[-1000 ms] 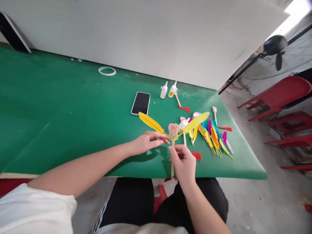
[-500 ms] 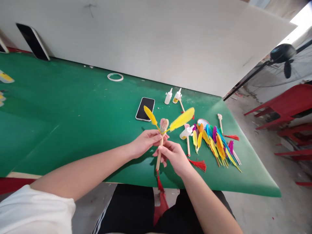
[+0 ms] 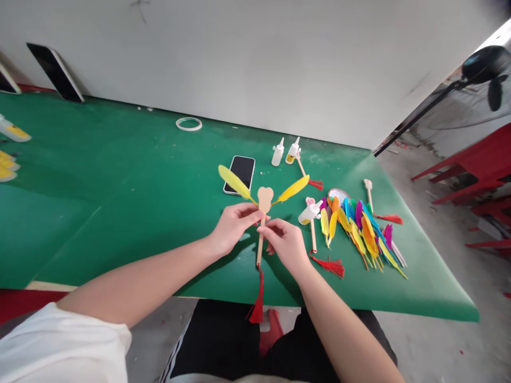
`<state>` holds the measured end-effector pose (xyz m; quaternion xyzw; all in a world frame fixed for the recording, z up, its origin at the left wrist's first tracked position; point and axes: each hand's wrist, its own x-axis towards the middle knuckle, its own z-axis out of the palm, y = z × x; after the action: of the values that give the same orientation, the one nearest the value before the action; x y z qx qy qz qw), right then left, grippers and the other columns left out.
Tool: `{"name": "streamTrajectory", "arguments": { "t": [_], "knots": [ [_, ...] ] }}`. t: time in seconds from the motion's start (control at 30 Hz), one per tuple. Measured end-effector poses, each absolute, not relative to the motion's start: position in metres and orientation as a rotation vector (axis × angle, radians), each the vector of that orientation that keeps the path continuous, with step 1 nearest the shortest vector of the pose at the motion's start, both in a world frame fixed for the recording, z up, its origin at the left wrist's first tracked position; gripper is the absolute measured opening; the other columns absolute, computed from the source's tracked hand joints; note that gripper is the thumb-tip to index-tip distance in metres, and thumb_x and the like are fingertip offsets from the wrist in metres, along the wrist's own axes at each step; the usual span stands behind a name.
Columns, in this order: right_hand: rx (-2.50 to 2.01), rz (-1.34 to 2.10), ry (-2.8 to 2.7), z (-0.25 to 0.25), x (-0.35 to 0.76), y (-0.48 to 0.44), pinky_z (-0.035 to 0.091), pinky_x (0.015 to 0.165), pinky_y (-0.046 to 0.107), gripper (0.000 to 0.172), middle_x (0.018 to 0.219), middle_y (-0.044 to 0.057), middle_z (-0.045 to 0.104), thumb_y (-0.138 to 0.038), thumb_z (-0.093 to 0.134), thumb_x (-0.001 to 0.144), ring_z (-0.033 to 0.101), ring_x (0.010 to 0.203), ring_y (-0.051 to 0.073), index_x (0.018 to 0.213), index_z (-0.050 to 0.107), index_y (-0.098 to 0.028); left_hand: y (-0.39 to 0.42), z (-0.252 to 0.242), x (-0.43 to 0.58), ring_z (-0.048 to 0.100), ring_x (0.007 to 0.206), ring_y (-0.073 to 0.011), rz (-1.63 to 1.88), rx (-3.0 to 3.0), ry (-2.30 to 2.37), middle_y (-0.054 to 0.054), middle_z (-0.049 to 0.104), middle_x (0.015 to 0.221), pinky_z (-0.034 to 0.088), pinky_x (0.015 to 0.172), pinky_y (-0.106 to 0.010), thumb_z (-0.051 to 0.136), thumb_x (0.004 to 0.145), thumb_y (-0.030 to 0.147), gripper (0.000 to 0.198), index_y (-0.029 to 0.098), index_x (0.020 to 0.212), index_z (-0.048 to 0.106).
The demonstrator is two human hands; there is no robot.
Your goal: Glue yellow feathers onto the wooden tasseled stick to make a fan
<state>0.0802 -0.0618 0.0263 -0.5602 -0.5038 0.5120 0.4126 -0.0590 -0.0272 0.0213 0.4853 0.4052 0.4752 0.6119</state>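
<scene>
My left hand (image 3: 235, 227) pinches the neck of a wooden fan handle (image 3: 265, 199), just below its rounded head. Lower down the same stick, my right hand (image 3: 286, 243) grips it between thumb and fingers. The plain wood side of the head faces me. From behind the head stick out a yellow-green feather (image 3: 234, 181) to the left and a yellow feather (image 3: 294, 188) to the right; how their quills are fixed is hidden. A red tassel (image 3: 257, 304) hangs from the stick's lower end, past the table edge.
Right of my hands, a glue bottle (image 3: 310, 214) rests on another tasselled handle (image 3: 313, 236). Beyond it lies a pile of colourful feathers (image 3: 367, 234). A phone (image 3: 244, 169), two upright glue bottles (image 3: 278, 152) and a white ring (image 3: 189, 124) are farther back on the green table.
The handle has been turned over: its pinkish patterned side faced me before, now plain wood does. The two feathers have swapped sides with it, and the tassel hangs more freely.
</scene>
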Motion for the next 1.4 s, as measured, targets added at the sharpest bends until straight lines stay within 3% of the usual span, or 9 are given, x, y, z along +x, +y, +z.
{"name": "streamTrajectory", "arguments": {
  "t": [0.13, 0.27, 0.5, 1.4],
  "knots": [
    [-1.264, 1.274, -1.007, 0.023, 0.087, -0.057, 0.044, 0.037, 0.02, 0.026, 0.064, -0.002, 0.062, -0.042, 0.063, 0.07, 0.051, 0.043, 0.007, 0.082, 0.061, -0.019, -0.03, 0.022, -0.057, 0.059, 0.069, -0.0134, 1.031, 1.178, 0.987, -0.003, 0.068, 0.074, 0.047, 0.067, -0.024, 0.069, 0.07, 0.033, 0.02, 0.015, 0.078, 0.068],
    [-1.159, 1.307, -0.879, 0.022, 0.091, -0.054, 0.045, 0.038, 0.018, 0.022, 0.065, -0.001, 0.061, -0.038, 0.064, 0.071, 0.053, 0.046, 0.007, 0.076, 0.06, -0.017, -0.033, 0.022, -0.055, 0.059, 0.067, -0.0129, 0.936, 1.203, 0.978, -0.003, 0.068, 0.076, 0.047, 0.067, -0.025, 0.067, 0.071, 0.031, 0.019, 0.014, 0.08, 0.069],
    [-1.187, 1.295, -0.91, 0.023, 0.09, -0.056, 0.048, 0.042, 0.019, 0.021, 0.063, -0.001, 0.061, -0.037, 0.065, 0.071, 0.054, 0.048, 0.007, 0.074, 0.062, -0.016, -0.036, 0.02, -0.051, 0.061, 0.069, -0.0158, 0.929, 1.143, 0.962, -0.004, 0.068, 0.074, 0.049, 0.067, -0.029, 0.07, 0.068, 0.035, 0.024, 0.013, 0.076, 0.066],
    [-1.207, 1.321, -0.939, 0.021, 0.09, -0.056, 0.047, 0.045, 0.021, 0.022, 0.063, 0.0, 0.063, -0.038, 0.069, 0.065, 0.059, 0.058, 0.012, 0.071, 0.063, -0.017, -0.037, 0.021, -0.05, 0.061, 0.063, -0.0143, 0.934, 1.156, 0.985, -0.002, 0.066, 0.066, 0.049, 0.062, -0.027, 0.071, 0.066, 0.036, 0.024, 0.013, 0.072, 0.065]
  ]
}}
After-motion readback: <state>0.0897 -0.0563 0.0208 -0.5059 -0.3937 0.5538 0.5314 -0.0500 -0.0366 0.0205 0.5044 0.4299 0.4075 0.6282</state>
